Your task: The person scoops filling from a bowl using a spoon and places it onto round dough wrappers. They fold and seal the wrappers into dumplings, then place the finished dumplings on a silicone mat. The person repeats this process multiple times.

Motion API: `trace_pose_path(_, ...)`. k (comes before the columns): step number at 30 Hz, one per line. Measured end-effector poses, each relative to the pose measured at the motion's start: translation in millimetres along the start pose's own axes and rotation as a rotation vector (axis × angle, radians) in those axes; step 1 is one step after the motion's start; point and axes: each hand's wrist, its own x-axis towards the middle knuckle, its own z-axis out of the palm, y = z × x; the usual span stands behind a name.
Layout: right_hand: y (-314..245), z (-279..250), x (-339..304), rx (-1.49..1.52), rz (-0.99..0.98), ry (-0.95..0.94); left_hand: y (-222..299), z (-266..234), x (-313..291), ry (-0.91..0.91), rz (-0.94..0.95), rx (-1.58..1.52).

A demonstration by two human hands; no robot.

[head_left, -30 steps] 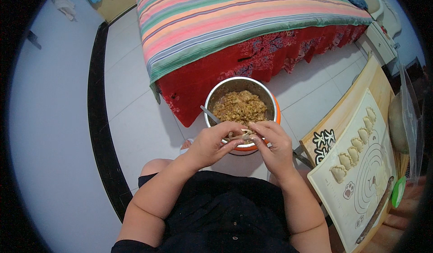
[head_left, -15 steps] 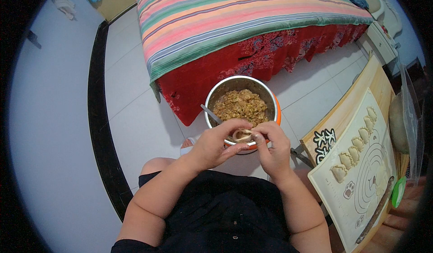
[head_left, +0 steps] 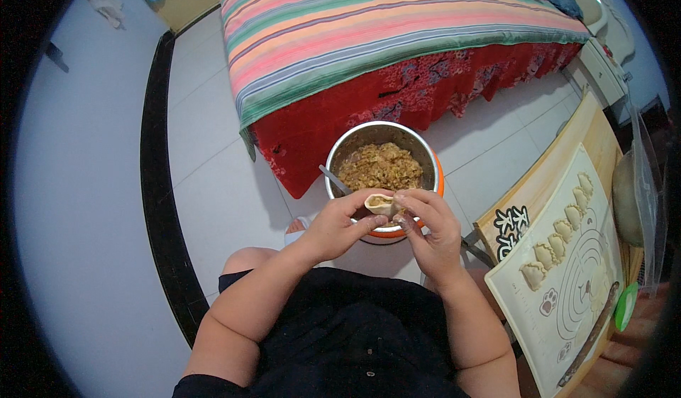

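Note:
Between my two hands is a small dumpling [head_left: 379, 203], its pale wrapper folded up around brownish filling that still shows at the top. My left hand [head_left: 342, 222] cradles it from the left, thumb underneath. With thumb and fingertips, my right hand [head_left: 428, 233] pinches the wrapper's right edge. Flour or dough dusts the fingertips. Just beyond the hands stands a steel bowl [head_left: 343, 140] of minced filling [head_left: 383, 167], and a spoon handle [head_left: 333, 179] leans over its left rim.
At the right, a white dough mat [head_left: 528, 327] on a wooden table [head_left: 599, 132] carries a row of several finished dumplings [head_left: 557, 237], a rolling pin [head_left: 589, 338] and a green-edged item [head_left: 626, 304]. A bed with a striped cover [head_left: 397, 25] lies ahead; a wall [head_left: 85, 185] rises at left.
The wrapper, earlier a ring-like open round between my hands, is now folded up with its filling showing. My right fingers have shifted onto its right edge.

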Motion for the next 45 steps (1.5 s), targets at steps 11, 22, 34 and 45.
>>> trace_pose_path(11, 2.6, -6.5, 0.7, -0.013, 0.05, -0.156, -2.1, -3.2, -0.4, -0.114, 0.077, 0.276)
trace_pose_path(22, 2.4, -2.5, -4.8, -0.085, 0.005, 0.005, 4.8, 7.9, 0.2, -0.128, -0.056, -0.201)
trace_pose_path(34, 2.4, 0.4, -11.3, -0.01, 0.097, 0.075, -21.4, 11.7, -2.9, 0.021, 0.247, 0.056)
trace_pose_path(45, 0.2, -0.5, -8.2, 0.061, 0.084, 0.001, -13.9, 5.9, -2.7, 0.079, 0.292, 0.208)
